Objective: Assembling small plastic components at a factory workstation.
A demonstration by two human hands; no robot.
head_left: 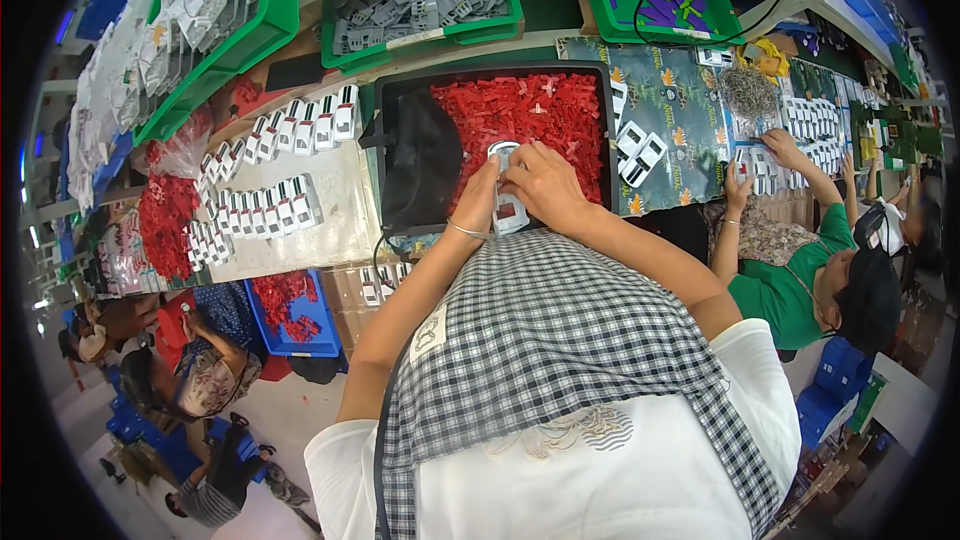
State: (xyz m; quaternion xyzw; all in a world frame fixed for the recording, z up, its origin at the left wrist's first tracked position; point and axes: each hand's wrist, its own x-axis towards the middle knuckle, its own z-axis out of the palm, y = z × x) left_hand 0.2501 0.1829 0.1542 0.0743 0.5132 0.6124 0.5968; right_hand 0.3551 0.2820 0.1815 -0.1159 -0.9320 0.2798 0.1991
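A pale, whitish-grey plastic casing (509, 214) is held between both hands, above the near part of a black tray (608, 120) and close to the checked apron (560, 310). It is long and narrow, with a rounded far end edged in a dark line and a red patch showing in its lower half; its middle is hidden by the fingers. The left hand (477, 204) has its fingers closed along the casing's left side. The right hand (546, 184) has its fingers bent and drawn together over the casing's upper part, touching it; whether they also pinch a small piece cannot be told.

Loose red parts (520, 100) heap in the tray, beside a black sheet (420, 155). To the left, white casings (270, 210) stand in slanting rows on the bench (348, 180).
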